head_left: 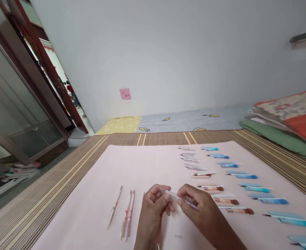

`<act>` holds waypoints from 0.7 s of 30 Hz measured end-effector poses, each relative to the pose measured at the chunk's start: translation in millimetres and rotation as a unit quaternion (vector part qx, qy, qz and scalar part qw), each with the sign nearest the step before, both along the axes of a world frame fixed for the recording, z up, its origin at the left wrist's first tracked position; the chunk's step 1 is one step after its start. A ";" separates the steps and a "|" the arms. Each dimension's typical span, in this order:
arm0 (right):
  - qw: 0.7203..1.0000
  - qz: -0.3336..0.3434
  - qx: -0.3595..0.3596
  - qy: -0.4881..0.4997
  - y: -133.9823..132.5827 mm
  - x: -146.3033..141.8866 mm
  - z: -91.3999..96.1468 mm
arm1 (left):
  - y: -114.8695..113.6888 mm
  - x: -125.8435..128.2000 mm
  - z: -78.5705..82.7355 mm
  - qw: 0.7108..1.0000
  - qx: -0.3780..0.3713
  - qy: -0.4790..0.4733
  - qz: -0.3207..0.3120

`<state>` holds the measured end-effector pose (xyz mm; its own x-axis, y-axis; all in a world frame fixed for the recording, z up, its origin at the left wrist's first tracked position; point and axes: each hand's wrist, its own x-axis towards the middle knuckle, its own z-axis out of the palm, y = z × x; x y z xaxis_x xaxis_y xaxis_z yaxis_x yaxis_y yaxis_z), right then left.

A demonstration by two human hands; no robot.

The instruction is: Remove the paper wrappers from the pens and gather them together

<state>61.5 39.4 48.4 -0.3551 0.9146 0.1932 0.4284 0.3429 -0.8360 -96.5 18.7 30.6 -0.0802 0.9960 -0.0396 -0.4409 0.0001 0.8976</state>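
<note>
Both my hands meet over the pink sheet (95, 194) and hold one clear pen barrel (177, 198) between them. My left hand (153, 211) pinches its left end with curled fingers. My right hand (199, 208) grips the barrel's right part between thumb and fingers. Left of my hands lie three assembled pens (126, 215) with pale pink bodies. To the right sit rows of taken-apart pen parts: clear ones (190, 160), brown-tipped ones (220, 194) and blue ones (249, 177).
The pink sheet lies on a striped mat (51, 187) on a bed. Folded bedding (290, 128) is stacked at the right. A pink note (125, 93) sticks to the white wall. A glass-fronted cabinet (14, 114) and stacked books (12, 173) stand left.
</note>
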 end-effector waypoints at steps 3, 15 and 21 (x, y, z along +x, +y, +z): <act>1.000 0.003 0.003 -0.001 -1.3 -1.7 -0.1 | 0.5 4.3 -3.1 0.999 -0.010 0.010 0.036; 0.999 0.021 -0.021 0.011 -1.5 -0.4 9.1 | 0.6 -2.7 -2.3 0.999 0.034 -0.030 0.004; 0.999 0.026 -0.028 0.007 -1.2 3.3 9.5 | 0.6 -3.7 -3.1 0.998 0.023 -0.047 0.027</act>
